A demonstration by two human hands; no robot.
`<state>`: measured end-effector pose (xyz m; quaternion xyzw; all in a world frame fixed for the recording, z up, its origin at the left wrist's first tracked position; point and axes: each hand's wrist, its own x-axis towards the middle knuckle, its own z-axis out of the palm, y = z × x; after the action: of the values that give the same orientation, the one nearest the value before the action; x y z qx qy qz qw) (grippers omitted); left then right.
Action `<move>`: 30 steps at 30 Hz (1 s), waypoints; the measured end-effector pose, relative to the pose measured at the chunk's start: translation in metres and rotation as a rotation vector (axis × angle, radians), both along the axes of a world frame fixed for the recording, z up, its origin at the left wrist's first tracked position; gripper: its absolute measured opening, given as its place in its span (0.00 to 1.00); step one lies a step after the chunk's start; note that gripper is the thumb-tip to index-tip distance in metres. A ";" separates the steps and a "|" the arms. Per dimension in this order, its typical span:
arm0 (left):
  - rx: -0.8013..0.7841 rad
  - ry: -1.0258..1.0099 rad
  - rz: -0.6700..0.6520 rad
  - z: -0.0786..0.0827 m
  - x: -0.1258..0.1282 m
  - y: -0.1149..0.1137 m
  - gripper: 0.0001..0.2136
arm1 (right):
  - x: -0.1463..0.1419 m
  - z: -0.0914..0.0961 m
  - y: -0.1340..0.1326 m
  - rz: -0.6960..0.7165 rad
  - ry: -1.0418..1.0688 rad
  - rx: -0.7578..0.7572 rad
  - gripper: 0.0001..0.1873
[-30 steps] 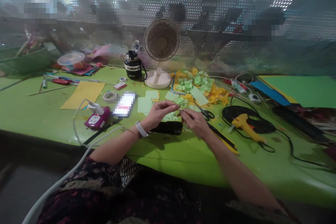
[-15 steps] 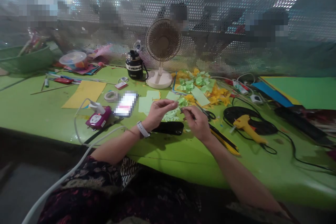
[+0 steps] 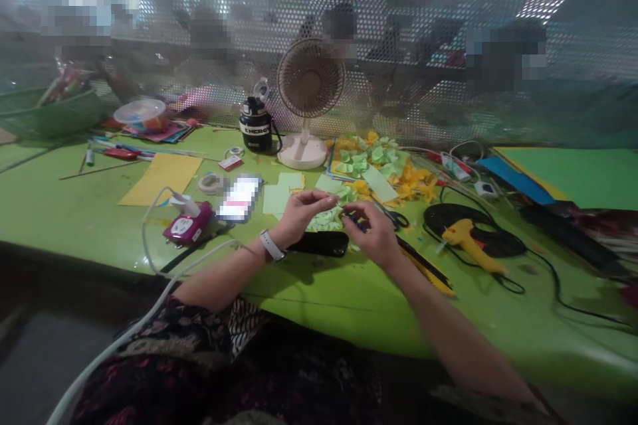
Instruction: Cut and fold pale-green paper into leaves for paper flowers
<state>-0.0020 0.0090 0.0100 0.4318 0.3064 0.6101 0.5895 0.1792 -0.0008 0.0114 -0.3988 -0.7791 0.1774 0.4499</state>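
Green tabletop (image 3: 319, 305) holds one desk fan (image 3: 310, 78), one black flask (image 3: 256, 125), one yellow glue gun (image 3: 468, 246), one yellow utility knife (image 3: 423, 265) and one pair of scissors (image 3: 393, 218). One black pouch (image 3: 319, 244) lies just below the two hands, beside a heap of pale green paper scraps (image 3: 326, 219). Left hand (image 3: 302, 212) hovers over the heap, fingers and thumb pinched together; whether they hold anything cannot be told. One white watch (image 3: 272, 246) circles that wrist. Right hand (image 3: 371, 234) grasps one tiny dark object (image 3: 355, 219) between thumb and fingertips, just above the scraps.
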 end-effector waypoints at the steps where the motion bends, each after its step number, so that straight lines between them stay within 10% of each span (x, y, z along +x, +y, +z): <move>1: 0.008 0.012 0.017 0.001 0.000 0.000 0.13 | 0.000 -0.002 0.000 -0.016 -0.018 0.036 0.09; 30: 0.078 0.067 -0.005 0.003 -0.002 0.001 0.13 | 0.003 -0.001 0.005 0.001 -0.049 0.175 0.05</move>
<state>-0.0037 0.0101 0.0134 0.4752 0.3009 0.6054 0.5632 0.1822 0.0044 0.0102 -0.3616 -0.8027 0.0990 0.4639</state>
